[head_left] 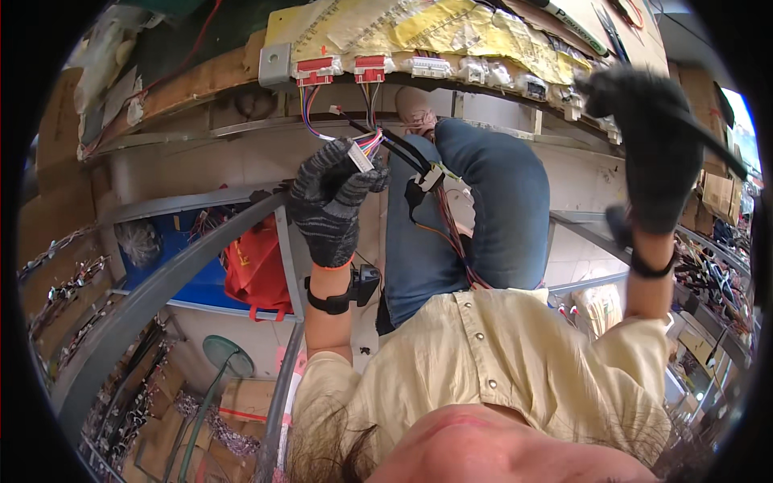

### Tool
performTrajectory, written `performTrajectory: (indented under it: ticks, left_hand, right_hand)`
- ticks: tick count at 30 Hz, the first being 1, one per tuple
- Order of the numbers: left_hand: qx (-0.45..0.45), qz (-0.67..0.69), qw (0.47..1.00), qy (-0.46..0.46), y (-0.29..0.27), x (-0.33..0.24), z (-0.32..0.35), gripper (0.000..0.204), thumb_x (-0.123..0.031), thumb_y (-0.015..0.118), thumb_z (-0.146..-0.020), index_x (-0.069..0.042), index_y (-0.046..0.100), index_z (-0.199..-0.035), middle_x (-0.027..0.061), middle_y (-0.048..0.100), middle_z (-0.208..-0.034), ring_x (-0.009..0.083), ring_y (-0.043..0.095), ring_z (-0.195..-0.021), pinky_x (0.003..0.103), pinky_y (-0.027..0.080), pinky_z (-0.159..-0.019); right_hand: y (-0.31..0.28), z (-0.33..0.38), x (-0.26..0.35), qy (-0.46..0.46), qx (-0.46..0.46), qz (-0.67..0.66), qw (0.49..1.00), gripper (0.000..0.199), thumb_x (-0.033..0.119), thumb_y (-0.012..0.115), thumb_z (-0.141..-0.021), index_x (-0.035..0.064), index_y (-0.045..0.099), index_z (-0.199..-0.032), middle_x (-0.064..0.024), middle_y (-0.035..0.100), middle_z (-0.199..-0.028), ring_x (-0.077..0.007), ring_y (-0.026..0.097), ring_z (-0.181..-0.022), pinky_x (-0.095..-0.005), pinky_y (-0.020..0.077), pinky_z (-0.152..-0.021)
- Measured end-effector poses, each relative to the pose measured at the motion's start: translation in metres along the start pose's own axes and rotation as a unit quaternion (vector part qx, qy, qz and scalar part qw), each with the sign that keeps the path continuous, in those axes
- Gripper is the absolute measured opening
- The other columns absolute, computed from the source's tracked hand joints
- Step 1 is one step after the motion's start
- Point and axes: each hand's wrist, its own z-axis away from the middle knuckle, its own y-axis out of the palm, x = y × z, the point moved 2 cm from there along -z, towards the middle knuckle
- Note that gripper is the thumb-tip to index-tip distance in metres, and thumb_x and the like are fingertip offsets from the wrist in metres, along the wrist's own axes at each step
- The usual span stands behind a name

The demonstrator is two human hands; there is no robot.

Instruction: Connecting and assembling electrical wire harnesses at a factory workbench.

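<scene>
My left hand (334, 189), in a dark grey knit glove, pinches a white multi-pin connector (360, 158) with several coloured wires (370, 142) running from it. Close by, black-sleeved cable (407, 153) leads to a white connector (432, 176), and a bundle of reddish wires (448, 217) hangs down over my lap. My right hand (656, 145), in a black glove, is raised at the right end of the bench edge. Its fingers are curled and blurred, and a long dark stick-like thing (713, 145) sticks out from it; its kind is unclear.
Red connector holders (314, 71) and white connectors (431, 66) line the bench edge, beside yellow taped paper (354, 28). A marker (576, 28) and tweezers (612, 34) lie at the upper right. A metal frame (173, 282), a blue bin with a red bag (258, 270) and hanging harnesses (713, 282) surround me.
</scene>
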Motion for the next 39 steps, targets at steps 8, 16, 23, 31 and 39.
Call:
performTrajectory:
  ticks: [8,16,23,31,39]
  left_hand:
    - [-0.012,-0.016,0.998,0.055,0.004,0.008,0.002,0.039,-0.001,0.076,-0.075,0.001,0.061,-0.111,0.0133,0.067,-0.095,0.023,0.067,-0.08,0.034,0.057,-0.072]
    - [-0.052,-0.097,0.993,0.049,0.003,0.002,0.005,0.045,-0.005,0.082,-0.067,0.0,0.064,-0.108,0.0089,0.067,-0.096,0.0185,0.066,-0.085,0.03,0.056,-0.073]
    - [-0.063,-0.083,0.993,0.051,0.002,0.003,0.005,0.048,-0.007,0.084,-0.064,0.0,0.065,-0.107,0.0068,0.067,-0.098,0.0171,0.065,-0.087,0.028,0.056,-0.073]
    - [-0.058,-0.087,0.993,0.045,0.002,0.002,0.004,0.048,-0.009,0.085,-0.064,0.0,0.065,-0.106,0.0073,0.067,-0.098,0.0173,0.065,-0.087,0.028,0.056,-0.074]
    - [-0.038,-0.116,0.991,0.049,-0.002,0.004,0.004,0.048,-0.012,0.086,-0.064,-0.001,0.066,-0.106,0.0069,0.067,-0.097,0.0162,0.065,-0.087,0.027,0.055,-0.073]
  right_hand:
    - [0.138,0.068,-0.003,0.119,-0.068,-0.534,0.834,0.011,-0.002,0.062,-0.084,0.0079,0.059,-0.088,-0.0068,0.064,-0.084,-0.0213,0.063,-0.085,-0.037,0.0523,-0.079]
    - [0.146,0.059,-0.002,0.163,-0.052,-0.389,0.905,0.011,0.0,0.063,-0.082,0.0074,0.059,-0.088,-0.007,0.063,-0.082,-0.0212,0.063,-0.083,-0.0361,0.052,-0.077]
    - [0.143,0.052,0.001,0.189,-0.028,-0.257,0.947,0.011,0.001,0.065,-0.081,0.0069,0.059,-0.088,-0.0071,0.063,-0.081,-0.0212,0.063,-0.081,-0.0354,0.0518,-0.075]
    - [0.141,0.048,-0.006,0.204,-0.006,-0.161,0.966,0.012,0.002,0.066,-0.08,0.0064,0.059,-0.089,-0.0072,0.063,-0.079,-0.0211,0.063,-0.079,-0.0345,0.0514,-0.073]
    - [0.136,0.048,-0.005,0.212,0.004,-0.113,0.971,0.014,0.003,0.068,-0.078,0.0058,0.059,-0.089,-0.0073,0.063,-0.078,-0.021,0.064,-0.077,-0.0336,0.0511,-0.071]
